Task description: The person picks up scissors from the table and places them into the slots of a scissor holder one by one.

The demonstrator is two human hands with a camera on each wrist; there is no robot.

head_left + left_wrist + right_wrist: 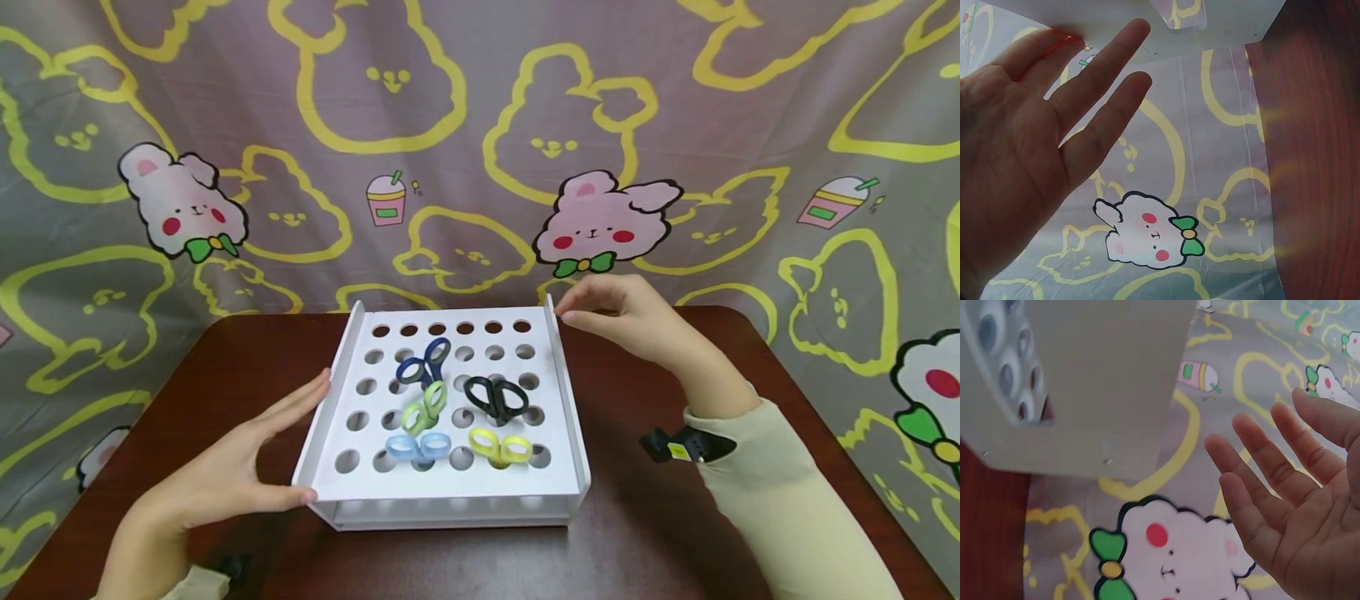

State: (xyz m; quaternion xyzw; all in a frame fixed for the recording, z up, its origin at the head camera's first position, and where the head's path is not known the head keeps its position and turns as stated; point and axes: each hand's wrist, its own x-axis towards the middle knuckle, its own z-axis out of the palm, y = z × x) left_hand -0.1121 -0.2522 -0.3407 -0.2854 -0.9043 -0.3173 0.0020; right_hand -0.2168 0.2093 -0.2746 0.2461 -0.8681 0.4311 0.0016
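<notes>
A white rack (457, 487) with rows of round holes stands on the table. Several pairs of scissors stick up from it, handles uppermost: dark blue scissors (437, 350), green scissors (424, 408), light blue scissors (417, 447), black scissors (497, 398) and yellow scissors (500, 447). Their blades are hidden below the top plate. My left hand (217, 471) is at the rack's left side, thumb near the front corner and fingers extended along the wall. Beside the far right corner is my right hand (630, 321), its fingers loosely bent with nothing in them; contact with the rack is unclear.
The rack stands on a dark reddish-brown table (630, 533). Behind and around it hangs a patterned cloth (465, 108) with yellow outlines and cartoon rabbits. Raised side walls (566, 392) run along the rack. A dark strap (701, 446) sits on the right wrist.
</notes>
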